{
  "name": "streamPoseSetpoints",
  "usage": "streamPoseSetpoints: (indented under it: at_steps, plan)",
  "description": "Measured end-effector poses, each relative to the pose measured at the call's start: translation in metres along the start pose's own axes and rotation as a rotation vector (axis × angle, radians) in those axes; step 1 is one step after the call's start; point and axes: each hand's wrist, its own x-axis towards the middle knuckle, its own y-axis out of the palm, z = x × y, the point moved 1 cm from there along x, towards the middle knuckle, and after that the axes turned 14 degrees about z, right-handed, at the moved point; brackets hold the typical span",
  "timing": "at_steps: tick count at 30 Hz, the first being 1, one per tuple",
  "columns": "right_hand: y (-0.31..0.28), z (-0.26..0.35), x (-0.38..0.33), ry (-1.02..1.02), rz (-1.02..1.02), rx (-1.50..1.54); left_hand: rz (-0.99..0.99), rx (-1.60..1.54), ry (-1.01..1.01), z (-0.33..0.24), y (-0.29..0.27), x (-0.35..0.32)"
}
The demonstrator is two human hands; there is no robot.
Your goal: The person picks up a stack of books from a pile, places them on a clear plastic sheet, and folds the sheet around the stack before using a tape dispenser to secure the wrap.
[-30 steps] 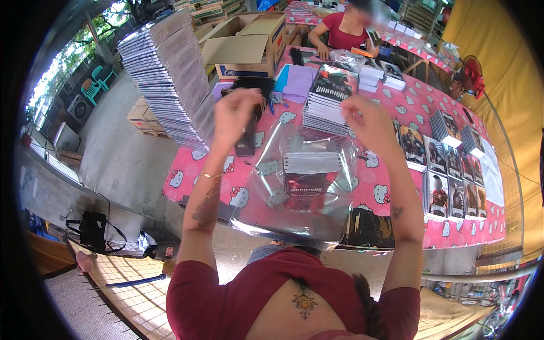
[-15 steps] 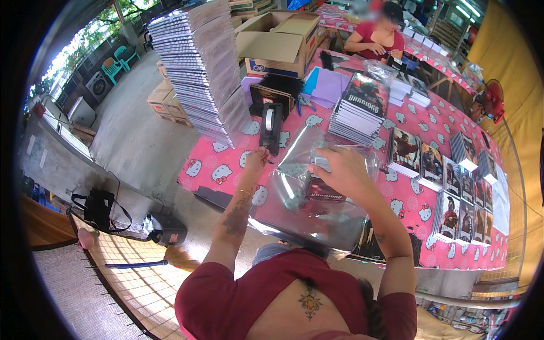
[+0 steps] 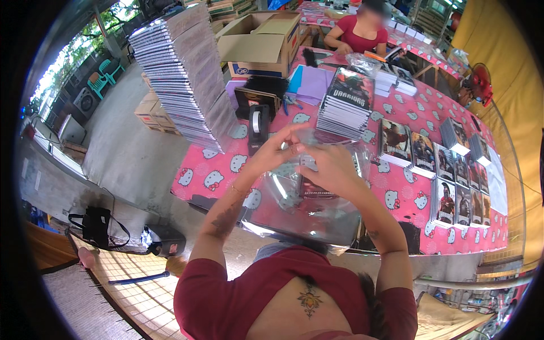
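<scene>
A clear plastic bag (image 3: 306, 212) with a dark-covered booklet (image 3: 313, 188) inside lies in front of me on the pink patterned table (image 3: 226, 170). My left hand (image 3: 276, 148) pinches the bag's top edge. My right hand (image 3: 328, 167) presses on the same edge, its fingers closed on the plastic. The two hands meet at the bag's far rim, just before a black tape dispenser (image 3: 258, 126) and a stack of dark booklets (image 3: 345, 105).
A tall leaning stack of booklets (image 3: 184, 76) stands at the left, an open cardboard box (image 3: 263, 42) behind it. Rows of dark booklets (image 3: 447, 181) cover the table's right side. A person in a red top (image 3: 357, 31) works at the far end. A red fan (image 3: 481, 82) stands right.
My hands have come down from a raised, spread position and closed together at the bag's top edge. The bag with the booklet has settled lower, onto the table before me.
</scene>
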Motion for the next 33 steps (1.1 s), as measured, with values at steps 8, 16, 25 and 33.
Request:
streamPoseSetpoints:
  at_steps: [8,16,25,33]
  plan:
    - [-0.047,-0.056,0.009,-0.142,-0.305,-0.257,0.108,0.419,0.146,-0.011,-0.025,0.013]
    - [-0.072,-0.098,0.029,-0.081,0.044,0.088,0.145,0.631,0.121,0.000,0.019,0.042]
    - [-0.007,-0.171,-0.081,0.012,-0.361,0.709,0.012,0.640,0.125,0.009,0.033,0.044]
    - [0.057,-0.118,-0.076,-0.199,0.022,0.009,0.049,0.895,0.266,0.035,0.050,0.065]
